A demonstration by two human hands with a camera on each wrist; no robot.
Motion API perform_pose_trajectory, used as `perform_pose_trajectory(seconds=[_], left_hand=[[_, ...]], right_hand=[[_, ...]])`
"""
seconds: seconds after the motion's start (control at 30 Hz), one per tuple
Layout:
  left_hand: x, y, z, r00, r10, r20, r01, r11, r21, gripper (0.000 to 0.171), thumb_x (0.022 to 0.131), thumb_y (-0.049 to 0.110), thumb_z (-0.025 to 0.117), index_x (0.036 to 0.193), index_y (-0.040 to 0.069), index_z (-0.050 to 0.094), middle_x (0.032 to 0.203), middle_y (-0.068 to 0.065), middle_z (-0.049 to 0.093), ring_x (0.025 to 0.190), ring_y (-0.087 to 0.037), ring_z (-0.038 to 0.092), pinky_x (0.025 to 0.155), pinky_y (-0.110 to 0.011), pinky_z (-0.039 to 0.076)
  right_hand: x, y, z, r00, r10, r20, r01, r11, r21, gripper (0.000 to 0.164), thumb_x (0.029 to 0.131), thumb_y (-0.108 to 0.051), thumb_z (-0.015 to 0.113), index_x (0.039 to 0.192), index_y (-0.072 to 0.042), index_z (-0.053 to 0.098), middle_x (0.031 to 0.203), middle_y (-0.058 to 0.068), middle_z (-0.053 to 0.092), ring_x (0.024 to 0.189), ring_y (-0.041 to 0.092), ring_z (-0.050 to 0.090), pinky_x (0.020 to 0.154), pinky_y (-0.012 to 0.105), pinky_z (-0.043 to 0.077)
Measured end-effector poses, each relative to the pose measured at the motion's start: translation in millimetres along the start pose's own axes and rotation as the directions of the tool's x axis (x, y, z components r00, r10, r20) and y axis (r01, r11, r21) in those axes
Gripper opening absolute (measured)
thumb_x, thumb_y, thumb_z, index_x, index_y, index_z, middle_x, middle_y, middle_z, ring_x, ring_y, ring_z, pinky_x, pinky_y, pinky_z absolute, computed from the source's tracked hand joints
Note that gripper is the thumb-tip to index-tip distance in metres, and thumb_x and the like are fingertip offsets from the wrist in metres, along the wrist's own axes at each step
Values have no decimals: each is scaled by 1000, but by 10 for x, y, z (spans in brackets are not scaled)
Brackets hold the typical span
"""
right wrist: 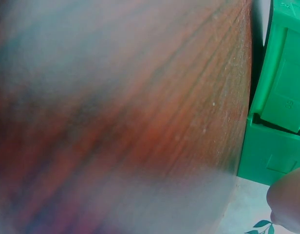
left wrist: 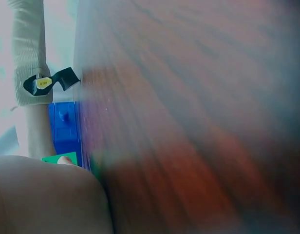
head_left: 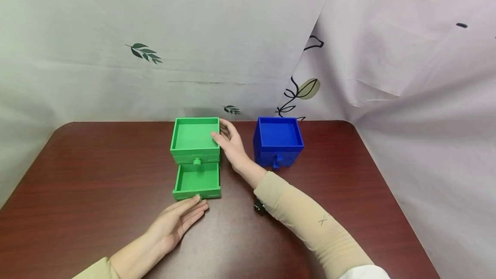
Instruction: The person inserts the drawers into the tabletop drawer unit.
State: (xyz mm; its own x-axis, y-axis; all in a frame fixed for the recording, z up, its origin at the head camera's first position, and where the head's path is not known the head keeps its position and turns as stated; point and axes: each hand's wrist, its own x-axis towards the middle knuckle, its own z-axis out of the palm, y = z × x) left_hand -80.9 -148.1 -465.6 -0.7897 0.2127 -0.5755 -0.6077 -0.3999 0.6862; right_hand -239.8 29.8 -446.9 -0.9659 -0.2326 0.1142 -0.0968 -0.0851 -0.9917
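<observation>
A green two-drawer box (head_left: 195,134) stands toward the back of the table, with a shallow tray-like top. Its lower drawer (head_left: 197,180) is pulled out toward me, and nothing lies in it; the upper drawer sits closed. With thumb and fingers, my left hand (head_left: 170,226) pinches the lower drawer's knob (head_left: 199,198). My right hand (head_left: 231,144) grips the box's right side, thumb over the top rim and fingers along the outer wall. In the right wrist view, part of the green box (right wrist: 274,148) shows at the right edge beside a fingertip.
A blue two-drawer box (head_left: 280,134) stands to the right of my right hand, its drawers closed. Both boxes are on a dark red-brown wooden table (head_left: 97,175). A pale curtain (head_left: 232,33) with leaf prints hangs behind it. A black wrist device (left wrist: 50,83) shows under the right sleeve.
</observation>
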Motion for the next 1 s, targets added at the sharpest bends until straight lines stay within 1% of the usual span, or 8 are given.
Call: perform_pose_trajectory(seconds=[0.17,0.37,0.83,1.0], left_hand=[[11,-10,36,1000,7,3,-7,1000,1,9,109,9,59,111,12,67,104,1,81,99,-8,78,97,-23,62],[14,-17,55,1000,11,-10,-11,1000,0,12,109,8,58,105,13,69,103,1,81,97,-8,79,96,-22,63],[-19,-27,43,1000,23,-11,-23,1000,-18,19,110,7,55,102,15,70,103,1,82,98,-8,79,97,-21,62],[-14,-25,46,1000,23,-11,-24,1000,-15,18,110,7,56,103,15,70,103,1,82,98,-8,79,97,-22,62]], right_hand=[[9,6,3,1000,-7,-11,7,1000,-1,61,105,-8,57,161,3,35,163,25,42,155,38,39,133,43,33],[4,-5,7,1000,-7,-13,7,1000,7,61,105,-7,57,161,3,36,163,25,42,156,38,39,133,42,33],[14,15,-1,1000,-9,-6,9,1000,8,61,105,-8,57,161,2,35,163,25,42,156,38,39,133,42,33],[13,25,-2,1000,-7,-4,7,1000,6,61,105,-8,57,161,2,35,163,25,41,156,38,39,133,42,33]])
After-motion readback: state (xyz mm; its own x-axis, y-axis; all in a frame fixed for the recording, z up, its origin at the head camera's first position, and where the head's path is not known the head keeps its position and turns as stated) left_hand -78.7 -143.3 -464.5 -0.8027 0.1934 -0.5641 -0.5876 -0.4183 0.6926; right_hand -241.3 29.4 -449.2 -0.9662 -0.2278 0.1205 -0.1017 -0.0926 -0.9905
